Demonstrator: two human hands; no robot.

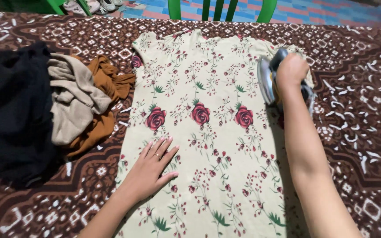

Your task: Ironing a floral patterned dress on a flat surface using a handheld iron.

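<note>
A cream garment [208,145] printed with red roses and small flowers lies spread flat on a brown patterned cloth [358,132]. My left hand [153,165] rests flat on the garment's lower left part, fingers spread, a ring on one finger. My right hand [291,70] grips the handle of an electric iron [267,79], which is tilted on its edge at the garment's upper right sleeve, its metal soleplate facing left.
A heap of clothes lies at the left: a black piece [12,110], a beige piece [73,103] and an orange-brown piece [106,88]. Green chair legs [217,9] stand beyond the far edge, above a colourful tiled floor, with shoes [95,5] at the top left.
</note>
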